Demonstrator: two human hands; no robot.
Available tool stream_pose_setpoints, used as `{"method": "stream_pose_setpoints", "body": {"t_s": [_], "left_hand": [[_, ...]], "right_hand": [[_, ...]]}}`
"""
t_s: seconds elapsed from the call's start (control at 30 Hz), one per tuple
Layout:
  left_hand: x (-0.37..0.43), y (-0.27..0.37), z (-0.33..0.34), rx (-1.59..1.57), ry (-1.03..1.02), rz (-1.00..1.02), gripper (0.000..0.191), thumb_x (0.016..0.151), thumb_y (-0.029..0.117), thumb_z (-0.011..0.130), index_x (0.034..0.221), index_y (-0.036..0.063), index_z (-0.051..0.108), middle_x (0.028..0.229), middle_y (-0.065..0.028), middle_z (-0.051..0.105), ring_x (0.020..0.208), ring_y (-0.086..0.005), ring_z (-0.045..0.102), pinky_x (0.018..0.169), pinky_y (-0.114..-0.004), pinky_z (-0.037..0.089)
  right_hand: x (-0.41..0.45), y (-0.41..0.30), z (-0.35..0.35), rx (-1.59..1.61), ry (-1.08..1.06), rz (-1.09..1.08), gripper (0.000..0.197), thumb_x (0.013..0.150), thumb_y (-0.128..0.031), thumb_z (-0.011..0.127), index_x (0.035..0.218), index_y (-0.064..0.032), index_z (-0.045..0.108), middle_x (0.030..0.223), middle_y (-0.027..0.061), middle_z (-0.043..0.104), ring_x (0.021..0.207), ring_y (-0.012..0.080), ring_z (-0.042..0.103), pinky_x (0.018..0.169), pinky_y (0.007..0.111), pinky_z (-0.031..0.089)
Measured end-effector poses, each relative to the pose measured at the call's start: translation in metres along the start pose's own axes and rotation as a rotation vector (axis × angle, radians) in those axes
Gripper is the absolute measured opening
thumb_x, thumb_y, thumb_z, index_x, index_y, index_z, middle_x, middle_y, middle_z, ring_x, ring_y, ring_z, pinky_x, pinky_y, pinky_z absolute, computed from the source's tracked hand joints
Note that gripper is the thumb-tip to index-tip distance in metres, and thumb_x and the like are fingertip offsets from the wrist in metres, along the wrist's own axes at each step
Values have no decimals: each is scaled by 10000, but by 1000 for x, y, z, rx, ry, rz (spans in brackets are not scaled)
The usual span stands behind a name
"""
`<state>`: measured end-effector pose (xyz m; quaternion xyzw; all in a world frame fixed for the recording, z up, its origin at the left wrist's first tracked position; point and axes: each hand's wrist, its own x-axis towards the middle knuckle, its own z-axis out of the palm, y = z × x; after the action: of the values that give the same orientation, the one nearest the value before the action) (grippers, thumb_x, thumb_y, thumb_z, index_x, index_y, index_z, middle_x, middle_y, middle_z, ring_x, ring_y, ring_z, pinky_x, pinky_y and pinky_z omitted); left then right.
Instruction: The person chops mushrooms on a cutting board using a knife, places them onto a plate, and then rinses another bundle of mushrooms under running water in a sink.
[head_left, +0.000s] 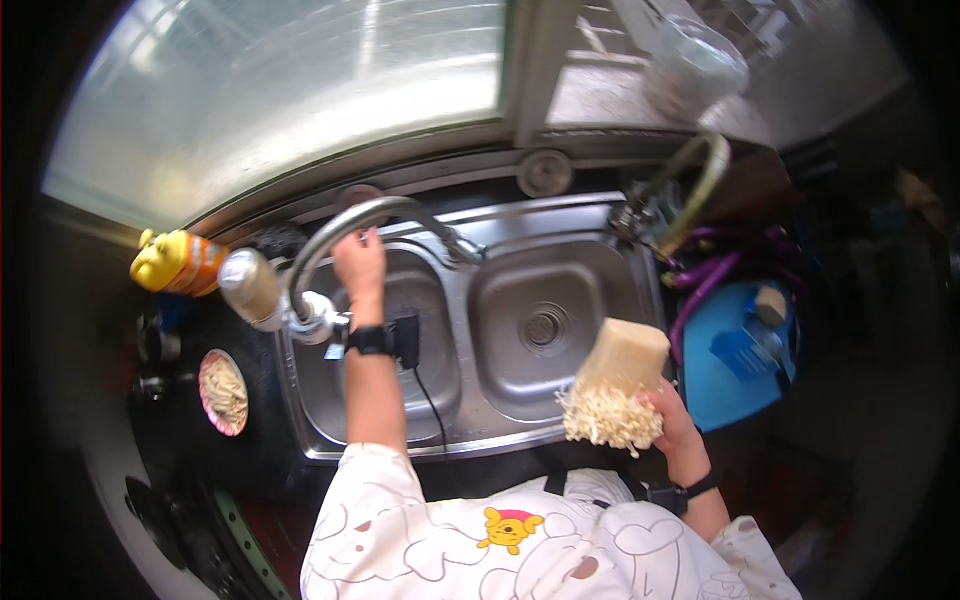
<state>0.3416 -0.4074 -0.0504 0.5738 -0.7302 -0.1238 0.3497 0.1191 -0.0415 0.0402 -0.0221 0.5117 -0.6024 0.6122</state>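
In my right hand is a large bunch of enoki mushrooms. Its pale root block points up and away from me, and the small caps hang towards my shirt, over the near right corner of the right sink basin. My left arm reaches across the left sink basin. At that basin's back rim, my left hand is just under the arched metal faucet. The faucet partly covers the fingers, so whether they hold anything is unclear.
Left of the sink stand a yellow bottle, a clear bottle and a pink-rimmed plate of pale strips. Purple eggplants and a blue board or tray lie on the right. A window rises behind.
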Motion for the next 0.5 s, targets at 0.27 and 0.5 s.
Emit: {"method": "stream_pose_setpoints", "body": {"t_s": [0.27,0.5], "left_hand": [[-158,125,-43,-1391,-978,-548,568,774,383,589,1194,51,398,1071,-89,515,978,-176,516,831,-318,433],[-219,144,-40,-1732,-1440,-1157,741,688,469,649,1213,12,393,1147,-138,506,1019,-242,522,876,-344,427]], "right_hand": [[-2,4,4,89,-136,20,557,712,-106,611,1199,6,364,1066,95,520,951,159,529,826,284,430],[-23,-15,7,-513,-152,0,539,843,-287,526,1245,2,315,1124,97,497,1026,157,467,875,275,366]]}}
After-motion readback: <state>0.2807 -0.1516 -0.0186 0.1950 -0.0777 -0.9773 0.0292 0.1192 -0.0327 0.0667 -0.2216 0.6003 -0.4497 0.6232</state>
